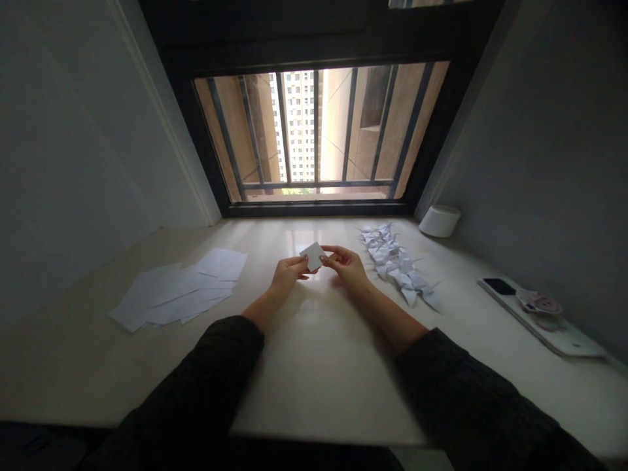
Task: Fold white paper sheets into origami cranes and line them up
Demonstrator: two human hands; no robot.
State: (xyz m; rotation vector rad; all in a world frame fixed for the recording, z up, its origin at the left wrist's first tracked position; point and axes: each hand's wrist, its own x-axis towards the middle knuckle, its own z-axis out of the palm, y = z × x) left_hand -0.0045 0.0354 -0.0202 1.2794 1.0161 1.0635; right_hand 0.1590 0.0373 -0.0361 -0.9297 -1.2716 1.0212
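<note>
A small folded piece of white paper (pixel 313 255) is held a little above the pale table (pixel 314 366), in front of the window. My left hand (pixel 288 273) pinches its near left edge, fingers closed on it. My right hand (pixel 346 263) pinches its right edge from the other side. Both forearms come out of dark sleeves. To the left lies a loose stack of flat white paper sheets (pixel 179 292). On the right sits a row of several folded white paper figures (pixel 395 263).
A white round container (pixel 439 220) stands at the back right corner. A white phone (pixel 537 315) with a round sticker lies along the right wall. A barred window (pixel 316 131) closes the back; grey walls flank the table.
</note>
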